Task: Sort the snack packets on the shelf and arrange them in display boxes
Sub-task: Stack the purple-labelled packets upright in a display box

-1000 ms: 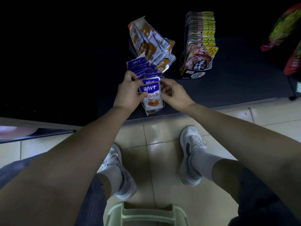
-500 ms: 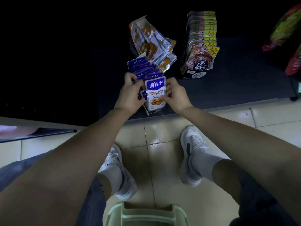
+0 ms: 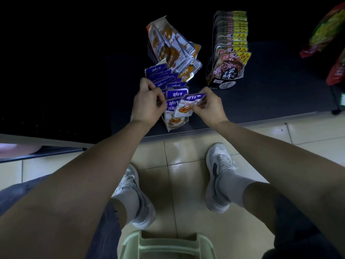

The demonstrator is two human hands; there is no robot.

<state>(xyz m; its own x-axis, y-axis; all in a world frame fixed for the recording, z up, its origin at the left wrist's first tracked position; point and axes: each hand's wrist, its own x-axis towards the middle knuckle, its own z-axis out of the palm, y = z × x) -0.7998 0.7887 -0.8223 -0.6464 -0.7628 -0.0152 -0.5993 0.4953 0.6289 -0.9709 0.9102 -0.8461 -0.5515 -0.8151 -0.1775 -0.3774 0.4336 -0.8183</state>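
Head view: right hand (image 3: 209, 107) pinches purple packet (image 3: 186, 107) by its right edge, tilted just above the display box (image 3: 167, 126) front. Left hand (image 3: 148, 103) fingers curl around boxed packets (image 3: 158, 69). Judged light, limp, slick foil; pinch the sealed edge.

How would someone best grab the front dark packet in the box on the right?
Pinch the front dark packet by its top edge, from above. It stands upright heading a tight row, and the display box wraps its foot, so only the top stands free.
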